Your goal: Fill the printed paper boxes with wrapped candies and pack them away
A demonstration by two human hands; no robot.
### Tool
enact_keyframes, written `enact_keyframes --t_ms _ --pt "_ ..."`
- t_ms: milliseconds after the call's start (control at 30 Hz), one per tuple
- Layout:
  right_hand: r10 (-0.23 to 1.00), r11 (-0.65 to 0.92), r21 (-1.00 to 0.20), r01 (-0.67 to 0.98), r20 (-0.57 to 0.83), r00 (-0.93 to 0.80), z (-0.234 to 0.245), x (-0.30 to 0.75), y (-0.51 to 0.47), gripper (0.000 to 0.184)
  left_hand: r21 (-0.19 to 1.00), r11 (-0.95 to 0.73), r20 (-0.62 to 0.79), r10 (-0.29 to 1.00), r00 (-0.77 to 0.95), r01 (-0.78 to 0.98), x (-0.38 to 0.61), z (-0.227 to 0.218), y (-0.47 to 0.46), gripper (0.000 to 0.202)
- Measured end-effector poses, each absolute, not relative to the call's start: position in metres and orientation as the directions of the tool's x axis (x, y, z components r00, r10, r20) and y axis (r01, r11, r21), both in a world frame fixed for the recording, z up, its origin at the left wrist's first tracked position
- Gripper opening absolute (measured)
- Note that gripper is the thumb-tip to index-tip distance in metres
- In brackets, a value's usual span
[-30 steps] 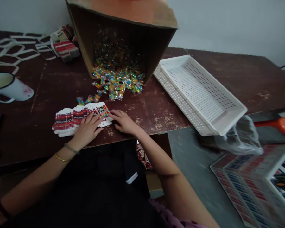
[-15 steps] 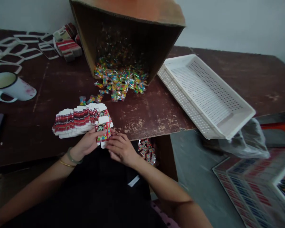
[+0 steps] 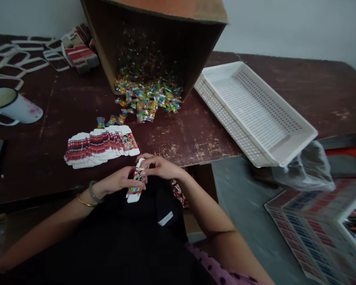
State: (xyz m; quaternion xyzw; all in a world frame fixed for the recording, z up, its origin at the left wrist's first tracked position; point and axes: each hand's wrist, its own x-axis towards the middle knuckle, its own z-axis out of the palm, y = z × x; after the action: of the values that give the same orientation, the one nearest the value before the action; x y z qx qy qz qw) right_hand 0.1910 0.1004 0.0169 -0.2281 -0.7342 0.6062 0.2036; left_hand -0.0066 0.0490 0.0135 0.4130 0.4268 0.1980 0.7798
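Found a small printed carton (image 3: 135, 190) held in both hands at the near edge of the surface (image 3: 180, 140), over a dark apron (image 3: 121, 241). Compared with half a second earlier, had been turned from a broad face-up showing to a narrower, slanted one, white at both ends. Against one second earlier, recorded both hands as drawn back from the row; judged this a shift from picking up to working a single carton.

Noted the left hand (image 3: 123, 180) clasping the lower part, thumb across the front, and the right hand (image 3: 160, 167) pinching near the upper end, both forearms angled inward. Could not tell the placing of the hidden fingers.

Beyond, to the left, observed a fanned row of cartons (image 3: 95, 146); farther out, wrapped sweets (image 3: 150, 99) at the mouth of a cardboard box (image 3: 172, 11). To the right, logged a white perforated basket (image 3: 234, 132) overhanging the edge.
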Motion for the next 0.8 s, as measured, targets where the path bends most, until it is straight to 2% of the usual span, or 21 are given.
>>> enact_keyframes --t_ms 67,133,200,233,300,333,400,500,600,800 --pt "0.641 0.121 -0.986 0.112 -0.008 -0.767 0.016 0.193 0.095 0.011 0.869 0.477 -0.489 0.785 0.381 0.133 -0.003 0.004 0.049 0.022" --pt "0.766 0.1 -0.979 0.179 -0.039 -0.642 0.014 0.192 0.083 0.013 0.896 0.401 -0.436 0.877 0.2 0.191 0.002 -0.005 0.046 0.024" --pt "0.855 0.061 -0.973 0.222 -0.064 -0.515 0.013 0.191 0.068 0.013 0.922 0.337 -0.365 0.922 0.13 0.192 0.007 -0.009 0.039 0.022" --pt "0.884 0.02 -0.978 0.206 -0.079 -0.461 0.011 0.191 0.06 0.019 0.937 0.302 -0.325 0.938 0.118 0.176 0.008 -0.008 0.035 0.022" --pt "0.907 -0.14 -0.987 0.076 -0.159 -0.39 0.008 0.193 0.048 0.03 0.965 0.212 -0.227 0.97 0.09 0.151 0.009 -0.004 0.026 0.036" --pt "0.895 -0.253 -0.967 -0.026 -0.224 -0.385 0.005 0.195 0.044 0.031 0.973 0.174 -0.19 0.977 0.096 0.149 0.009 -0.002 0.021 0.042" --pt "0.818 -0.488 -0.849 -0.203 -0.363 -0.446 -0.001 0.2 0.037 0.031 0.971 0.14 -0.173 0.972 0.161 0.196 0.005 0.003 0.011 0.041" --pt "0.65 -0.713 -0.656 -0.248 -0.485 -0.585 -0.009 0.208 0.029 0.036 0.932 0.095 -0.202 0.938 0.283 0.35 -0.001 0.004 -0.003 0.026" --pt "0.562 -0.777 -0.596 -0.201 -0.515 -0.647 -0.012 0.213 0.02 0.039 0.897 0.076 -0.229 0.923 0.311 0.435 -0.007 0.002 -0.016 0.023" --pt "0.512 -0.763 -0.64 -0.091 -0.512 -0.69 -0.016 0.207 0.004 0.036 0.89 0.097 -0.271 0.898 0.348 0.445 -0.015 0.008 -0.034 0.021"
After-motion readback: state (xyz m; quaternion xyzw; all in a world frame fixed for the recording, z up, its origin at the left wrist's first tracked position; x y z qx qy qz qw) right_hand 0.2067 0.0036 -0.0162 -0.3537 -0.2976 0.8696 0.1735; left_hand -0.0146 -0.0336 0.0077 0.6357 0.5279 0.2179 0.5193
